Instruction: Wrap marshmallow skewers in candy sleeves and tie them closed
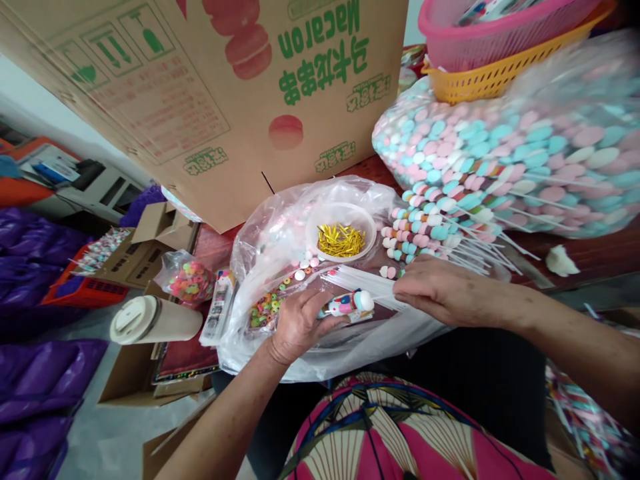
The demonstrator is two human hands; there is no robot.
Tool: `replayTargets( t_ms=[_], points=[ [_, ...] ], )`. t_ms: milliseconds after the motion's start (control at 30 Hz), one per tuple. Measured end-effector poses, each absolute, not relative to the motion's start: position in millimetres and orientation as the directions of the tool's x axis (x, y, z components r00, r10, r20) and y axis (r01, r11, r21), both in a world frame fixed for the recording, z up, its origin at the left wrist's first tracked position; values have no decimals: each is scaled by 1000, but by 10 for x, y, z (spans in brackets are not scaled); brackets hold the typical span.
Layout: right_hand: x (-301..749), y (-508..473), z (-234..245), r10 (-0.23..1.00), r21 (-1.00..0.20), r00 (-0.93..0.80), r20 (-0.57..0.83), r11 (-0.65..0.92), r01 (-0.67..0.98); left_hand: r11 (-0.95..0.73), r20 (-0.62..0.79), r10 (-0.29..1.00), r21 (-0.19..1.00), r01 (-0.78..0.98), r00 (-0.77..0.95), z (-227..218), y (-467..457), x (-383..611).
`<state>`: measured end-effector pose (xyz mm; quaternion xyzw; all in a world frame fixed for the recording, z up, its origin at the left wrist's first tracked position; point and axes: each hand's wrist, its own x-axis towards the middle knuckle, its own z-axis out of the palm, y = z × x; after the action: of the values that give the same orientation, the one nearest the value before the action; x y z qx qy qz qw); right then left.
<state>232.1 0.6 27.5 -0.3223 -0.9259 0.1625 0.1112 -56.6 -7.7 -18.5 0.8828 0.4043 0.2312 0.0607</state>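
My left hand (300, 325) is closed around a marshmallow skewer in a small printed wrapper (342, 305), a white rounded marshmallow showing at its right end. To the right, my right hand (437, 291) has its fingers bent together above a bundle of white sticks (367, 285); whatever is in its fingertips is hidden. Just past those fingers lie a few loose marshmallows (390, 271). Behind the hands, a round white tub (371, 235) holds gold twist ties (342, 240). Colourful candy rings (270, 303) lie on the plastic sheet left of the tub.
Marshmallow skewers (425, 223) are piled at right, before a big clear bag of marshmallows (540, 143). Pink (480, 40) and yellow baskets (480, 81) sit on it. A large carton (240, 113) stands behind. A lidded cup (155, 320) and a bag of candy rings (190, 281) are left.
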Motion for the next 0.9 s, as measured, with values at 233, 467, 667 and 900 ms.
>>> replayTargets(
  t_ms=[233, 467, 667, 900],
  points=[
    [2241, 89, 384, 544, -14, -800, 253, 829, 559, -680, 245, 716, 456, 574, 654, -86, 0, -460],
    [2209, 208, 525, 500, 174, -817, 288, 811, 558, -452, 83, 800, 735, 506, 595, 62, 58, -363],
    [2227, 321, 713, 395, 309, -879, 268, 829, 466, 121, -300, 525, 953, 279, 796, 218, 134, -379],
    [2245, 264, 574, 375, 251, -868, 326, 851, 461, 364, -412, 349, 887, 284, 841, 267, 128, -439]
  ],
)
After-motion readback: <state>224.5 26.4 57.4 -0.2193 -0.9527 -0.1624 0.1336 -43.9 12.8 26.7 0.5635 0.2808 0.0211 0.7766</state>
